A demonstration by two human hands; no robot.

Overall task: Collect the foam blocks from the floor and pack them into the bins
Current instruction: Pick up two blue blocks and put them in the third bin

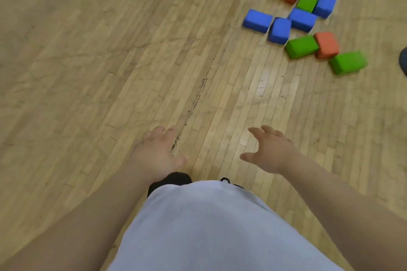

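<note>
My left hand (158, 152) reaches forward and down, palm toward the floor, fingers loose and spread, holding nothing. Just right of it a dark scuff mark (193, 105) runs away along the wooden floor (88, 61). My right hand (271, 152) is out too, fingers splayed wide, empty. The foam blocks (302, 19) lie clustered well ahead and right of it. The nearest green block (301, 46) lies flat, long side crosswise.

Foam blocks (304, 20) clustered on floor (110, 50), far right; hands near.
</note>
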